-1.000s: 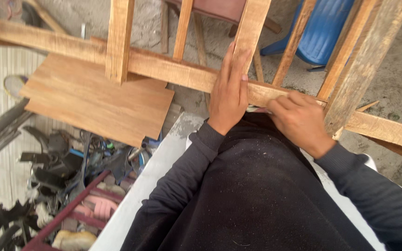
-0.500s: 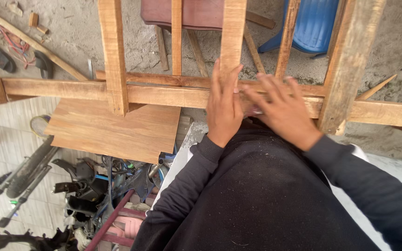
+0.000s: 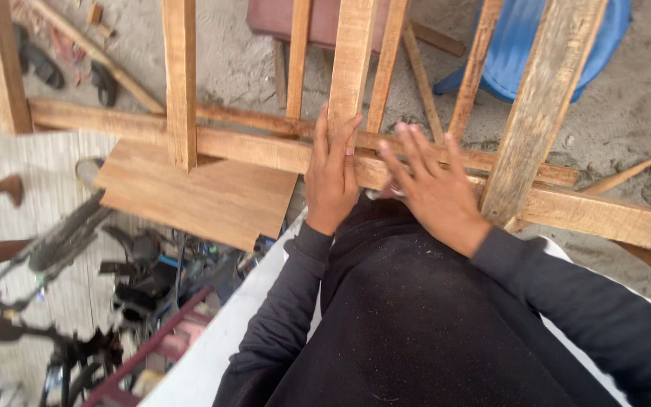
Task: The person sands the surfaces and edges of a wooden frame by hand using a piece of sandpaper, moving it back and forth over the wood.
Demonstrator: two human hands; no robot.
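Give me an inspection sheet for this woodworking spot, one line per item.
Surface: sandy concrete floor.
Job's things: wooden frame of rails and upright slats; flat board beneath it.
Clutter: dark tools lower left; sandals upper left.
Hands: left hand flat on a slat and rail; right hand spread on the rail, blurred.
Cables: nothing seen.
Surroundings: blue plastic chair, reddish stool.

Left hand (image 3: 331,175) and right hand (image 3: 432,190) flat, fingers (image 3: 416,151) extended.
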